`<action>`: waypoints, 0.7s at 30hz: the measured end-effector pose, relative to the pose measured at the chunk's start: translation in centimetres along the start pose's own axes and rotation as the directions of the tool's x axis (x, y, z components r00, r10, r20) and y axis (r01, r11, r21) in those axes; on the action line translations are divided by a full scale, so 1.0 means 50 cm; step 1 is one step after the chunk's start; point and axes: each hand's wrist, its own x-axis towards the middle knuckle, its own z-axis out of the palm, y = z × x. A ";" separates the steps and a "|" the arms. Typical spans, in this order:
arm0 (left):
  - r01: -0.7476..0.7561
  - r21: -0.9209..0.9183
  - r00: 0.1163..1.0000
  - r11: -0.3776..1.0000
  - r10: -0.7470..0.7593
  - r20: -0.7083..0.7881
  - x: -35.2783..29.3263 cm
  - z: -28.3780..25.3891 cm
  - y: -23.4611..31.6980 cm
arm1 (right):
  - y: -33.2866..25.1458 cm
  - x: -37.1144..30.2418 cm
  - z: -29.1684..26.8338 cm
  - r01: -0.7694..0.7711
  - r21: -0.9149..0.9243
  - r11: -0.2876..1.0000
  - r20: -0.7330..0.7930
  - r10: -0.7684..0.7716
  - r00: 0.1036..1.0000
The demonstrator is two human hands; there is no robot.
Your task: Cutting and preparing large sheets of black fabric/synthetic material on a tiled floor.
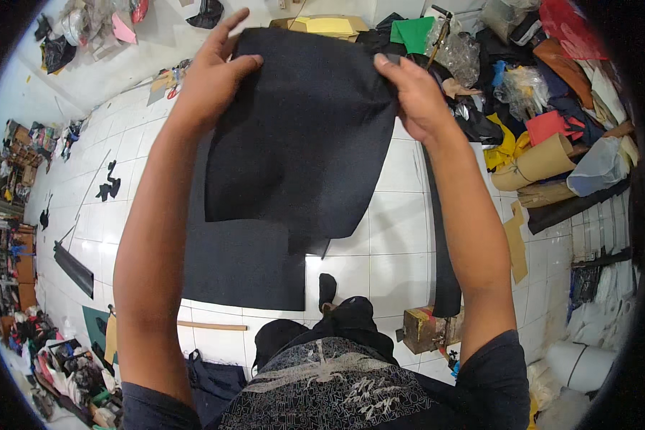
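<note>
A black sheet (301,129) of fabric-like material hangs in front of me, held up by its two far corners. At its upper left corner my left hand (215,79) pinches it, thumb on the near face and one finger stretched outward. My right hand (417,93) grips the upper right edge with the thumb in front; its other fingers are partly hidden. The sheet's lower edge hangs loose over a larger dark sheet (244,265) on the floor, covering part of it.
White tiles (394,222) cover the floor. A narrow black strip (443,251) lies to the right, near a worn box (426,328). Cardboard rolls (534,161), plastic and cloth pile up at right. A wooden stick (211,326) lies left of my legs; clutter (61,373) fills the lower left.
</note>
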 end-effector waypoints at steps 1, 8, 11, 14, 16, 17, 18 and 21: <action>-0.006 0.003 1.000 1.000 0.006 0.002 -0.007 -0.008 0.019 | -0.020 -0.017 0.012 0.028 0.082 0.996 -0.012 -0.027 1.000; -0.099 0.064 0.994 0.993 0.102 -0.039 -0.033 -0.037 0.126 | -0.110 -0.084 0.064 0.082 -0.148 0.986 -0.107 -0.098 0.989; -0.105 0.023 0.989 0.994 0.107 -0.102 -0.084 -0.059 0.178 | -0.126 -0.146 0.090 0.160 -0.155 0.975 -0.073 -0.173 0.982; -0.241 -0.035 0.971 0.970 0.240 -0.024 -0.197 -0.096 0.204 | -0.127 -0.259 0.136 0.234 -0.115 0.966 -0.066 -0.242 0.968; -0.268 0.057 0.963 0.962 0.268 -0.007 -0.312 -0.112 0.193 | -0.080 -0.373 0.186 0.257 -0.153 0.954 -0.089 -0.272 0.958; -0.198 0.073 0.979 0.977 0.201 -0.031 -0.396 -0.100 0.176 | -0.048 -0.446 0.208 0.266 -0.197 0.944 -0.116 -0.292 0.949; -0.105 0.032 0.994 0.994 0.106 -0.010 -0.486 -0.092 0.157 | -0.017 -0.524 0.220 0.151 -0.289 0.945 -0.151 -0.201 0.968; 0.199 -0.061 0.975 0.978 -0.191 0.115 -0.729 -0.054 0.070 | 0.121 -0.711 0.254 -0.203 -0.211 0.956 -0.321 0.128 0.938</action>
